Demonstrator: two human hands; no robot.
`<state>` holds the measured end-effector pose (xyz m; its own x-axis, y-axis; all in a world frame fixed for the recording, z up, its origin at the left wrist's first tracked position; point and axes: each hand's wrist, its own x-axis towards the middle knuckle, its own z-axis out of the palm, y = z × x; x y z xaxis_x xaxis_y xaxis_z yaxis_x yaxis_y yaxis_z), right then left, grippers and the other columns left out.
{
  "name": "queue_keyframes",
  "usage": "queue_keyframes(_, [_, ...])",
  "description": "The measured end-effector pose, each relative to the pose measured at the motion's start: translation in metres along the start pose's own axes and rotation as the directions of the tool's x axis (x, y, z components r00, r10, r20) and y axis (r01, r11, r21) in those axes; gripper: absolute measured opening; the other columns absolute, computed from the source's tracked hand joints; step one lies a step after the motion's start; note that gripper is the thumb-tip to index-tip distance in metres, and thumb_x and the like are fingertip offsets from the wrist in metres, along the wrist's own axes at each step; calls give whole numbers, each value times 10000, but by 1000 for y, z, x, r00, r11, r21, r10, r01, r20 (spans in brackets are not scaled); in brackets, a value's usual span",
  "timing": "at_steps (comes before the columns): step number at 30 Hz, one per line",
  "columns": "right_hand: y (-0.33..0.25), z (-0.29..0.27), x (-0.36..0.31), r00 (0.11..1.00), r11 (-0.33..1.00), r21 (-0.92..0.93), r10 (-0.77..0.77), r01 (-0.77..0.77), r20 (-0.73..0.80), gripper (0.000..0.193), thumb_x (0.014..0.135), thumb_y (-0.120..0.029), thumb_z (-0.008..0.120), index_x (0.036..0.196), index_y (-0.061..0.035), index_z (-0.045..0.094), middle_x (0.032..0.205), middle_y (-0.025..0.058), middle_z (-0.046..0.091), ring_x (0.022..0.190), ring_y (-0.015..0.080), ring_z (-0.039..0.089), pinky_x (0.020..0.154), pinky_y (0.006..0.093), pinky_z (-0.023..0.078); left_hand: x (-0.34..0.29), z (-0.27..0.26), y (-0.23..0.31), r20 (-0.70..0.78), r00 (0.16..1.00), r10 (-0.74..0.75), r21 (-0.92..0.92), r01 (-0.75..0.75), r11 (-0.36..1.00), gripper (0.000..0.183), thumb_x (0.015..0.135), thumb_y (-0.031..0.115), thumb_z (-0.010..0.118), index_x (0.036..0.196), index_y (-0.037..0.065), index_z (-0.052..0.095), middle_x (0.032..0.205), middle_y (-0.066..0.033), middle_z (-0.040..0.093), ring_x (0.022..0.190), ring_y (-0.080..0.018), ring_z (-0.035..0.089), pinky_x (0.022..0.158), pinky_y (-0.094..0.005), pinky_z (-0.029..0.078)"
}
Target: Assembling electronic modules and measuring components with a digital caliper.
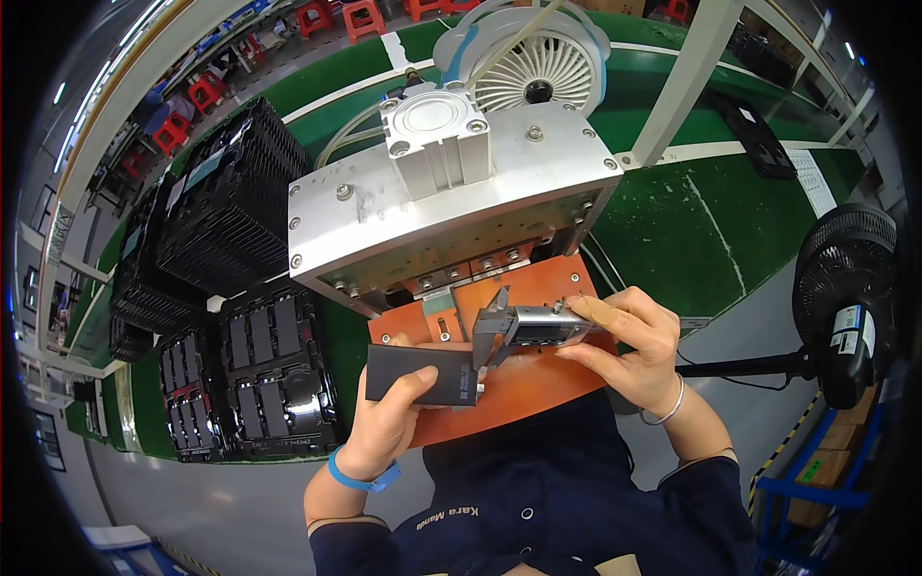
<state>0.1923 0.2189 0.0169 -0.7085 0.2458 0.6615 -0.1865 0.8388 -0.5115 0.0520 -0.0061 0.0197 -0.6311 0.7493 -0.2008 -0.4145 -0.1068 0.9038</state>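
Note:
My left hand grips a flat black battery cell, thumb on top and fingers underneath. My right hand holds a digital caliper between thumb and fingers. The caliper's jaws are at the right end of the battery cell; whether they touch it I cannot tell. Both hands are over the orange plate in front of a metal press with a silver cylinder on top.
Tall stacks of black trays stand on the green bench at the left. In front of them lie trays of black cells. A white fan is behind the press, a black fan at the right. A sheet of paper lies at the far right.

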Motion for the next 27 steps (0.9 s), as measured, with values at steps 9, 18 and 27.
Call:
queue_keyframes(9, [1,2,-1,1000,999,-25,-26,26,-3,449,674,-235,855,1085,-91,744,750,12,595,565,116,568,495,244,457,1,-2,-2,13,1000,-1,10,1,1000,265,885,124,523,1039,-91,521,1030,-279,676,938,-298,698,838,-371,562])
queue_keyframes(18, [3,1,-3,997,995,-64,-72,71,-15,451,660,-242,855,1069,-85,747,740,15,598,558,129,553,483,258,427,1,0,1,-20,999,-29,21,30,999,184,915,120,514,1008,-34,471,1053,-290,669,935,-299,707,729,-347,595])
queue_keyframes(27, [0,1,-7,997,999,5,-54,54,-56,467,636,-232,864,1062,-80,747,729,16,610,560,133,556,485,248,427,1,-1,0,-49,998,-50,4,50,999,137,920,121,524,936,30,423,1122,-298,645,895,-282,708,692,-338,593])
